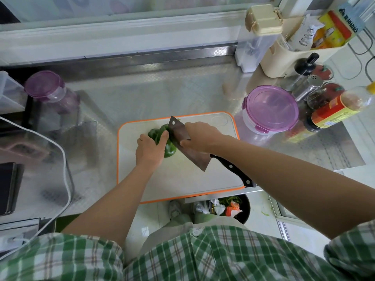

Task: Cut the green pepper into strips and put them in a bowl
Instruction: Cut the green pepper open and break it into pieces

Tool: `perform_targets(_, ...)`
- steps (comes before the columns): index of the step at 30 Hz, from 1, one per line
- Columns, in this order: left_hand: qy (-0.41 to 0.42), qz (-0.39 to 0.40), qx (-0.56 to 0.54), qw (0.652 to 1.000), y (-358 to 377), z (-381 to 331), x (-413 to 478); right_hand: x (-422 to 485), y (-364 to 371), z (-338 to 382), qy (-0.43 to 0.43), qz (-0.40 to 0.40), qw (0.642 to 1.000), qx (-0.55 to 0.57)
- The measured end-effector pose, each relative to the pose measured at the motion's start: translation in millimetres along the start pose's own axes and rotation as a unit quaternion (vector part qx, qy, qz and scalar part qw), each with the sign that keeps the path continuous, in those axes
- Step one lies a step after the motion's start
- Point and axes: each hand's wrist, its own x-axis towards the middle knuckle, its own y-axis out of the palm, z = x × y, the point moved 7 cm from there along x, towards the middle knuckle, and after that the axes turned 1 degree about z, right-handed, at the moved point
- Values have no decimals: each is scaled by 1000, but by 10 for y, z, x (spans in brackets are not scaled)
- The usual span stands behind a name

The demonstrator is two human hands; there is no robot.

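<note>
The steel counter [182, 88] carries a white, orange-rimmed board [182, 179], whose near edge sits at the counter's lip above a bin [244, 211] that the lip partly cuts off. On the board's far left part the cleaver [192, 157] leans against the pepper [169, 150]; the right hand [203, 136] is clasped over the blade's back, the black handle [231, 169] sticks out free, and the cutting edge is hidden. The left hand [149, 151] grasps the pepper with curled fingers and covers much of it, so whether it is whole cannot be told.

Bright daylight — soft shadows, edges fisheye-warped.
</note>
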Motion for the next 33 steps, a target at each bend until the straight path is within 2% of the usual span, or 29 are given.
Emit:
perform_targets(7,7,-19,-1,1000,62,-31,-20,100,29,108,45,-17,996,-74)
perform_targets(10,25,-18,-2,1000,107,-104,-29,78,89,-12,59,-5,997,-49)
perform_targets(14,-3,7,-24,1000,139,-29,39,30,75,-121,65,-18,997,-43)
perform_targets(19,-38,70,-202,976,231,36,39,75,169,-125,53,-79,988,-119)
perform_targets(28,-101,57,-257,959,76,239,100,164,219,-5,3,-123,978,-170)
perform_targets(33,-130,49,-321,937,67,285,67,173,254,28,-8,-126,980,-152)
